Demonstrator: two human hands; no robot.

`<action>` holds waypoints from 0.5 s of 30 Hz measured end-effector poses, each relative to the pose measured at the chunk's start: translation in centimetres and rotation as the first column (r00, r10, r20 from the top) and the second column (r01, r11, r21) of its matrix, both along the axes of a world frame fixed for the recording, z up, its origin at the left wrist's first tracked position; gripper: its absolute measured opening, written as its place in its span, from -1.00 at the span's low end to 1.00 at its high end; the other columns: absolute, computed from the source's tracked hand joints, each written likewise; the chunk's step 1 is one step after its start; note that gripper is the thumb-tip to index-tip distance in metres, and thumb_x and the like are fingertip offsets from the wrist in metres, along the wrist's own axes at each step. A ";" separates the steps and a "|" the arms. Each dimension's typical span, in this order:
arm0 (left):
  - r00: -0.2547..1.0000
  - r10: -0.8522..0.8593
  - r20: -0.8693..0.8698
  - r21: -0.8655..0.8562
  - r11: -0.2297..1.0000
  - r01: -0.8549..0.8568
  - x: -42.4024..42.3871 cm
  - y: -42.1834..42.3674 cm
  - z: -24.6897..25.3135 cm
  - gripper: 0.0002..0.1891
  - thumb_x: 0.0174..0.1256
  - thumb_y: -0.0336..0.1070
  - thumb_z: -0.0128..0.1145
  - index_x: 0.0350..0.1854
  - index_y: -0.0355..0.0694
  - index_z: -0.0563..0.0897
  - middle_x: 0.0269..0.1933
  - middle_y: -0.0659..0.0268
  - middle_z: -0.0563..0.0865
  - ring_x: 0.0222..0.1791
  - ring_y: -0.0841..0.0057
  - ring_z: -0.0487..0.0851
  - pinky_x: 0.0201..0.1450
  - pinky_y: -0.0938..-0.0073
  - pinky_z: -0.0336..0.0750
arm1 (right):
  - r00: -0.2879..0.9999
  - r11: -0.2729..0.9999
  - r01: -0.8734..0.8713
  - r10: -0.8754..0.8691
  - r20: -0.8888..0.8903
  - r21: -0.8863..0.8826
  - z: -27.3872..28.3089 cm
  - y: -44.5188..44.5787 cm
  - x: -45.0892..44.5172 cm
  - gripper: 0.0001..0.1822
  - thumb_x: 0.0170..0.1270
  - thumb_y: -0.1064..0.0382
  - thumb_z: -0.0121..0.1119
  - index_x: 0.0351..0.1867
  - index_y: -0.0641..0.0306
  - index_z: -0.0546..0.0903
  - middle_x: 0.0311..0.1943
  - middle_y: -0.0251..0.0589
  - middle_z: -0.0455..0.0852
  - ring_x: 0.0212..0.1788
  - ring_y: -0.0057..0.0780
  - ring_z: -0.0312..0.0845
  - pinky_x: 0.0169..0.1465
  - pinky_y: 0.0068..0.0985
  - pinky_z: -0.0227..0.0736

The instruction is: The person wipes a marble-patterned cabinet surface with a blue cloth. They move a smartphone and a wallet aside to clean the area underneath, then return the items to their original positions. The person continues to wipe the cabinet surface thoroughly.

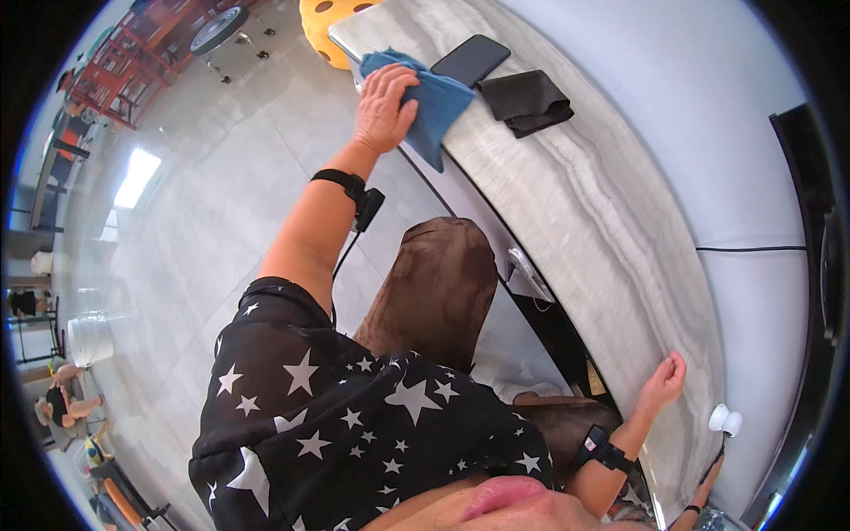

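Observation:
My left hand [386, 106] lies back up over a blue cloth [441, 99] at the table's left end, its fingers pressed on the cloth. Part of the cloth hangs over the near edge of the marble-patterned tabletop [584, 232]. Just beyond the cloth are a black smartphone [473, 60] and a folded black cloth or soft sheet [528, 99]. On the right, my right hand [664, 381] is at the tabletop with its fingers loosely curled. No object shows in it; its palm is hidden.
A small white double-knobbed object [724, 420] stands near the far right edge, beside another person's forearm [709, 481]. My knees are by the near edge. A yellow dotted object [339, 60] sits past the left end, with a wheeled stool [219, 32] farther off. A black cable [750, 249] crosses the white surface beyond.

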State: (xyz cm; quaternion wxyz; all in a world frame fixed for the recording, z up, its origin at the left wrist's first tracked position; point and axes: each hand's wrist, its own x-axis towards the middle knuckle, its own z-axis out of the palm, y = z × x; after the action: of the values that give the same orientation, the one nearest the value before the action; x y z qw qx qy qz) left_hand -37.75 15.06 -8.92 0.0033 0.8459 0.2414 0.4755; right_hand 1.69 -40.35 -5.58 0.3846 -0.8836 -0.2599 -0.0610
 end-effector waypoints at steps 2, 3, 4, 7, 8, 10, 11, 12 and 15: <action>1.000 0.016 -0.017 0.008 1.000 -0.016 -0.5 2.0 0.5 -0.67 0.28 -0.25 0.13 0.09 -0.14 0.59 0.20 0.20 0.64 0.35 0.16 0.48 0.43 0.12 0.25 | 1.000 1.000 0.018 -0.018 0.016 0.001 -0.1 0.0 -0.2 -0.74 0.48 0.32 0.06 0.06 0.41 0.64 0.01 -0.17 0.74 0.04 -0.44 0.63 0.19 -0.49 0.47; 0.999 0.031 -0.031 0.013 0.999 -0.030 -1.0 3.6 0.5 -0.67 0.29 -0.25 0.12 0.09 -0.14 0.60 0.20 0.20 0.65 0.35 0.17 0.48 0.43 0.12 0.25 | 1.000 1.000 0.014 -0.014 0.010 0.007 0.0 0.2 -0.3 -0.74 0.49 0.33 0.06 0.06 0.40 0.64 0.01 -0.18 0.74 0.04 -0.45 0.63 0.19 -0.49 0.47; 0.997 0.056 -0.051 0.011 0.998 -0.055 -1.6 5.1 0.4 -0.67 0.30 -0.24 0.14 0.10 -0.11 0.62 0.22 0.23 0.65 0.36 0.18 0.48 0.43 0.14 0.25 | 1.000 1.000 0.011 -0.011 0.003 0.013 0.1 0.3 -0.4 -0.74 0.49 0.33 0.06 0.07 0.40 0.64 0.01 -0.19 0.74 0.04 -0.45 0.62 0.19 -0.49 0.47; 0.976 0.159 -0.148 -0.077 0.982 -0.171 -2.6 9.4 0.7 -0.61 0.38 -0.04 0.12 0.20 0.00 0.60 0.33 0.34 0.59 0.45 0.21 0.38 0.49 0.10 0.15 | 1.000 1.000 0.000 -0.001 0.019 0.024 0.2 0.0 -0.6 -0.75 0.49 0.34 0.06 0.06 0.39 0.64 0.01 -0.20 0.73 0.04 -0.47 0.62 0.18 -0.49 0.47; 0.948 0.209 -0.240 -0.121 0.962 -0.243 -2.8 10.8 0.7 -0.50 0.43 0.14 0.03 0.30 0.05 0.55 0.43 0.37 0.50 0.53 0.20 0.27 0.53 0.02 0.07 | 1.000 1.000 -0.001 0.000 0.031 0.030 0.1 -0.1 -0.8 -0.75 0.49 0.34 0.06 0.06 0.39 0.64 0.00 -0.20 0.73 0.04 -0.47 0.62 0.17 -0.49 0.47; 0.866 0.302 -0.398 -0.176 0.902 -0.395 -3.3 12.4 1.5 -0.31 0.38 0.39 -0.05 0.45 0.15 0.44 0.56 0.42 0.33 0.60 0.14 0.11 0.55 -0.13 -0.03 | 1.000 1.000 0.019 -0.019 -0.003 0.025 0.4 0.2 -1.0 -0.77 0.48 0.38 0.05 0.05 0.41 0.62 0.01 -0.19 0.72 0.04 -0.46 0.61 0.18 -0.48 0.47; 0.814 0.335 -0.474 -0.190 0.864 -0.466 -3.3 13.3 1.9 -0.25 0.34 0.46 -0.06 0.49 0.19 0.40 0.59 0.43 0.28 0.62 0.11 0.06 0.55 -0.18 -0.04 | 0.999 0.999 0.029 -0.029 -0.020 0.022 0.5 0.3 -1.1 -0.77 0.47 0.40 0.05 0.04 0.43 0.62 0.01 -0.18 0.71 0.04 -0.45 0.60 0.18 -0.47 0.47; 0.782 0.346 -0.519 -0.209 0.836 -0.508 -3.2 14.0 2.4 -0.22 0.32 0.49 -0.07 0.51 0.20 0.37 0.60 0.44 0.25 0.62 0.09 0.04 0.54 -0.23 -0.04 | 0.999 0.999 0.037 -0.036 -0.020 0.023 0.5 0.2 -1.2 -0.78 0.47 0.40 0.05 0.04 0.42 0.62 0.01 -0.18 0.71 0.03 -0.45 0.60 0.17 -0.47 0.47; 0.682 0.364 -0.634 -0.247 0.740 -0.625 -2.2 15.8 3.8 -0.14 0.27 0.56 -0.09 0.56 0.23 0.28 0.63 0.47 0.18 0.63 0.00 -0.02 0.51 -0.35 -0.02 | 0.999 0.999 0.050 -0.050 -0.003 -0.004 0.5 0.1 -1.4 -0.78 0.46 0.39 0.07 0.04 0.40 0.62 0.01 -0.18 0.69 0.03 -0.41 0.59 0.16 -0.45 0.48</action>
State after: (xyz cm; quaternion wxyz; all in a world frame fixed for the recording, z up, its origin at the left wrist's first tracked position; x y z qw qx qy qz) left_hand -39.96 30.88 -5.16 -0.0050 0.8189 0.5598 0.1264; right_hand 0.31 -40.22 -5.04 0.3815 -0.8908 -0.2372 -0.0689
